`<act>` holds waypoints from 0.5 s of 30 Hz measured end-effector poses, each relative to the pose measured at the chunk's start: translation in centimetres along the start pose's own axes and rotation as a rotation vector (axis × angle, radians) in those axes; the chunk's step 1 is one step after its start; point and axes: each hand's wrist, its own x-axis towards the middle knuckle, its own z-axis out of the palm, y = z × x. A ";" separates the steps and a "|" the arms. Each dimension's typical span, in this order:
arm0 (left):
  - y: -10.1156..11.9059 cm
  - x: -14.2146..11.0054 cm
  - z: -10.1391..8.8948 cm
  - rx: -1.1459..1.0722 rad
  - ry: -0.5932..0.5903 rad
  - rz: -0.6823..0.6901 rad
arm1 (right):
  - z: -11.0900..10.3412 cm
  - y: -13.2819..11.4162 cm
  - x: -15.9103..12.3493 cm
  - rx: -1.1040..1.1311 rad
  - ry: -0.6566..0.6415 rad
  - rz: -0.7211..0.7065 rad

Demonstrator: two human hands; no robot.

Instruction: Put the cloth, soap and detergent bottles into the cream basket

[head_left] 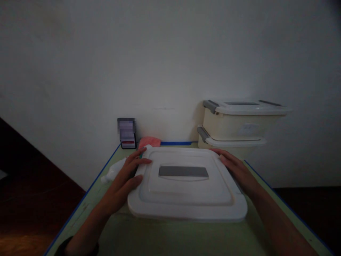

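Observation:
A white plastic storage box with a flat lid and a grey handle plate sits in the middle of the pale green table. My left hand rests on the lid's left edge, fingers stretched along the rim and thumb on top. My right hand lies against the lid's right edge, fingers extended toward the far corner. Both hands touch the box from opposite sides.
Two cream storage boxes with grey latches are stacked at the back right against the white wall. A small card stand, a pink cloth and a white crumpled bag lie behind and left of the box. The table has a blue edge.

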 end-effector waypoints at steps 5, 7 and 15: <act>1.5 -0.3 -0.6 0.179 -0.067 0.191 | -1.6 -1.5 -0.9 -0.192 -0.036 -0.385; 2.0 -0.5 -0.4 0.184 -0.116 0.199 | -1.2 -2.1 -1.3 -0.272 -0.149 -0.471; 2.2 -1.0 0.3 0.223 -0.175 0.207 | 0.0 -2.8 -1.4 -0.361 -0.354 -0.536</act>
